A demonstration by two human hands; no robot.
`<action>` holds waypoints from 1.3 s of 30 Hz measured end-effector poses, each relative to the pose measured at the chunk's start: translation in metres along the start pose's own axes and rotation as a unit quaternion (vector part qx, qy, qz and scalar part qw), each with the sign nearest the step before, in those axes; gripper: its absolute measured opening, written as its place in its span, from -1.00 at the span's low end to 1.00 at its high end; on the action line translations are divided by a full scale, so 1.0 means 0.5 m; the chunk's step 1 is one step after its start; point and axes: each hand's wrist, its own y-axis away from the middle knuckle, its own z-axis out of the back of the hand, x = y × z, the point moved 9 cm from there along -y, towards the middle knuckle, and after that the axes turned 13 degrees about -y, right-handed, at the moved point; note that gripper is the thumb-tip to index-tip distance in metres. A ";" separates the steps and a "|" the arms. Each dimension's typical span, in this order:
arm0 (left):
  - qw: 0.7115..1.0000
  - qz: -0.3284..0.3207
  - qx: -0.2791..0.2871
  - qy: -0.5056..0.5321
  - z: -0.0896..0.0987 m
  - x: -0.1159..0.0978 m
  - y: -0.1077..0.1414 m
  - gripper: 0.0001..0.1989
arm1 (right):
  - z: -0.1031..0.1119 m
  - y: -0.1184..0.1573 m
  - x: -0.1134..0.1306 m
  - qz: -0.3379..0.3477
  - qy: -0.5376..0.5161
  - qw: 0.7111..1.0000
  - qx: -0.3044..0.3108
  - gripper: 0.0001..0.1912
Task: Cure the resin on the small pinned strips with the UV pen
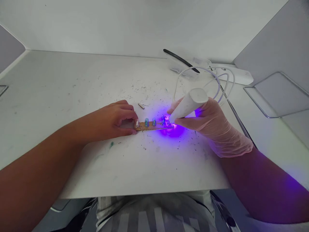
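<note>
My bare left hand (120, 117) pinches the left end of a narrow wooden strip (145, 127) lying on the white tabletop. Several small shiny pieces sit in a row along it, among them a teal one (146, 122); their exact kind is hard to make out. In a thin pale glove, my right hand (205, 120) grips a white corded UV lamp (189, 103). Its lower tip is over the strip's right end and casts violet light on the pieces there; whether it touches them I cannot tell. Just beyond the strip lies a small metal cylinder (141, 106).
A white cable (218, 80) loops behind the lamp. Further back lie a black curved file-like strip (181, 60), clear packets (184, 72) and a long white device (238, 74). Wire frames flank the table, one at right (267, 116). Dark crumbs dot the surface.
</note>
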 end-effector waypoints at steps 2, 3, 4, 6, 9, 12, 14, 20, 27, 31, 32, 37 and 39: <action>1.000 0.001 0.003 -0.003 -0.001 0.000 0.000 -0.71 | 0.000 -0.001 0.001 0.003 -0.001 1.000 0.000 -0.83; 1.000 0.001 0.005 -0.004 -0.002 -0.001 0.001 -0.72 | -0.001 -0.001 0.003 0.007 -0.002 1.000 0.000 -0.83; 1.000 0.002 0.006 -0.004 -0.002 -0.001 0.001 -0.73 | -0.001 -0.002 0.003 0.007 -0.003 1.000 0.001 -0.83; 1.000 0.005 0.006 -0.001 -0.002 0.000 0.001 -0.73 | -0.001 -0.002 0.002 0.004 -0.005 1.000 0.000 -0.83; 1.000 0.004 0.002 0.002 0.000 -0.001 0.000 -0.73 | -0.002 -0.002 0.000 0.000 -0.016 1.000 0.002 -0.82; 1.000 0.001 0.003 0.002 0.000 -0.003 0.000 -0.72 | -0.003 -0.001 -0.001 0.002 -0.021 1.000 0.004 -0.83; 1.000 0.001 0.005 0.003 0.000 -0.003 0.000 -0.73 | -0.001 -0.001 -0.004 -0.002 -0.019 1.000 0.000 -0.83; 1.000 0.001 0.003 0.003 0.001 -0.003 0.000 -0.73 | 0.000 -0.001 -0.004 -0.001 -0.016 1.000 -0.005 -0.83; 1.000 -0.003 0.003 -0.003 -0.002 -0.002 -0.002 -0.72 | -0.002 -0.003 0.000 -0.002 -0.017 1.000 -0.006 -0.85; 1.000 -0.001 0.009 -0.003 -0.002 -0.003 -0.002 -0.72 | -0.002 -0.003 -0.001 -0.004 -0.022 1.000 -0.003 -0.85; 1.000 0.001 0.009 -0.003 -0.002 -0.003 -0.002 -0.72 | -0.002 -0.003 -0.001 -0.003 -0.023 1.000 -0.002 -0.85; 1.000 0.003 0.003 0.002 0.000 -0.001 0.000 -0.74 | -0.001 -0.003 -0.002 0.000 -0.021 1.000 0.002 -0.85; 1.000 0.001 0.003 0.004 -0.001 -0.002 0.000 -0.73 | -0.001 -0.003 -0.002 0.001 -0.017 1.000 0.003 -0.86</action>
